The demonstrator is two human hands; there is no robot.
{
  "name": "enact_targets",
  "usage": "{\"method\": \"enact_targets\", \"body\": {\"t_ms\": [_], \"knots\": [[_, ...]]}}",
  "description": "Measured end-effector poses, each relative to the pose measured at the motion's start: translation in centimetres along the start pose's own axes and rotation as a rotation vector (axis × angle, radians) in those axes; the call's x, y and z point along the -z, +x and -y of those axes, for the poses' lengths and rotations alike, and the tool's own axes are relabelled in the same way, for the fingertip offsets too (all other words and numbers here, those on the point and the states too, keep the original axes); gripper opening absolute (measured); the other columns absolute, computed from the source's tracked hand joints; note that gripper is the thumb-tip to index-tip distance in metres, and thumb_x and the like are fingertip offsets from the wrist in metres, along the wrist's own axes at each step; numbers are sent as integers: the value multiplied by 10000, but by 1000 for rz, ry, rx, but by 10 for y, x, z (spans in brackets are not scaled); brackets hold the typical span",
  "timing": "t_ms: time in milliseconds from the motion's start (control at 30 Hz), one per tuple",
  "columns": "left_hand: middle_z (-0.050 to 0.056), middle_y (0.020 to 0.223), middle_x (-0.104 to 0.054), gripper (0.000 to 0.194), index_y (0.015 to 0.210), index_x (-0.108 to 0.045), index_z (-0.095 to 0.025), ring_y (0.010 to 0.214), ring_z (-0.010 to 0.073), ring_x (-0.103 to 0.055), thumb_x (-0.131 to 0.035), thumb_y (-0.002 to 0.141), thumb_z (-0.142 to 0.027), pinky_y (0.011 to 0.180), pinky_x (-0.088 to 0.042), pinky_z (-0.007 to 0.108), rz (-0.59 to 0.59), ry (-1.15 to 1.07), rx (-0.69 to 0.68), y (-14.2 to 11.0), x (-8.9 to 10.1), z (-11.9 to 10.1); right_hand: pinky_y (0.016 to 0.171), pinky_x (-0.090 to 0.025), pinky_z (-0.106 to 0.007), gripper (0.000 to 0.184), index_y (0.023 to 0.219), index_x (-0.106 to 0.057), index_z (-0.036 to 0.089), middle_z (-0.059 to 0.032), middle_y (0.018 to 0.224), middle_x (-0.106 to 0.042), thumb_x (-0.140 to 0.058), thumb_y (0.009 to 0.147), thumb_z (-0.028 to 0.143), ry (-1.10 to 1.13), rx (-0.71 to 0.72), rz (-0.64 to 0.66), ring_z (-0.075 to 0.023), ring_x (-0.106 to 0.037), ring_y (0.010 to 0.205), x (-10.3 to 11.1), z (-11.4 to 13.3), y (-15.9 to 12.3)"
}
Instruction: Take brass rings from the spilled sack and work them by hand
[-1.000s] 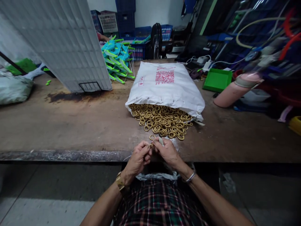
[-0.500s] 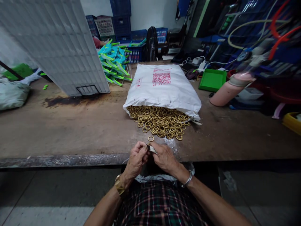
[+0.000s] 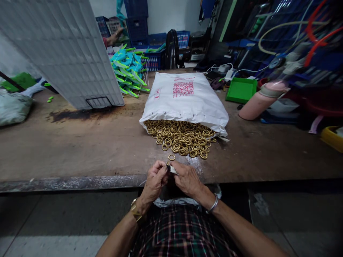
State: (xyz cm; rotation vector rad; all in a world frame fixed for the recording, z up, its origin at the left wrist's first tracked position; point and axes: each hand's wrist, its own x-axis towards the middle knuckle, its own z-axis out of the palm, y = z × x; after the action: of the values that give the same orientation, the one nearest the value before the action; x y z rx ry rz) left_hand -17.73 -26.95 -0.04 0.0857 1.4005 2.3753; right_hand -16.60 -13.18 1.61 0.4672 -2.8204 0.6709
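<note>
My left hand (image 3: 154, 180) and my right hand (image 3: 189, 179) meet at the table's front edge, both with fingers closed. Between the fingertips shows a sliver of gold, which looks like a ring (image 3: 168, 162) seen edge-on, pinched by my left hand. A small pale piece with a black end (image 3: 172, 170) lies along my right thumb; whether it is a wrap or a tool I cannot tell. Just beyond my fingertips a single gold ring (image 3: 172, 157) lies flat. Behind it, a heap of gold rings (image 3: 184, 141) spills from the mouth of a white woven sack (image 3: 184, 100).
A white ribbed panel (image 3: 66, 53) leans at the left beside turquoise and lime-green pieces (image 3: 130, 73). At the right are a green tray (image 3: 241, 90), a pink bottle (image 3: 261, 101) and hoses. Another person's hand (image 3: 116, 35) shows at the back.
My hands stay almost in place, fingers still pinched together. At the back, the other person's hand has risen, with a turquoise piece above it. The view has shifted slightly.
</note>
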Motion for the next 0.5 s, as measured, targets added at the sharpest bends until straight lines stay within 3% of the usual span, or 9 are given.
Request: {"method": "enact_targets", "body": {"t_ms": [233, 500], "knots": [[-97, 487, -356, 346, 745, -412, -190, 392, 30, -252, -624, 733, -464, 383, -193, 157, 9, 1, -18, 0, 1, 0, 569, -296, -263, 272, 822, -532, 180, -57, 719, -637, -379, 641, 45, -5, -38, 24, -169, -540, 624, 0, 1, 0], [-64, 577, -467, 340, 732, -426, -175, 400, 18, -279, -634, 726, -444, 383, -201, 156, 27, 31, -19, 1, 3, -1, 580, -299, -264, 313, 892, -558, 176, -58, 749, -649, -394, 657, 51, 27, -65, 66, -175, -550, 649, 2, 1, 2]]}}
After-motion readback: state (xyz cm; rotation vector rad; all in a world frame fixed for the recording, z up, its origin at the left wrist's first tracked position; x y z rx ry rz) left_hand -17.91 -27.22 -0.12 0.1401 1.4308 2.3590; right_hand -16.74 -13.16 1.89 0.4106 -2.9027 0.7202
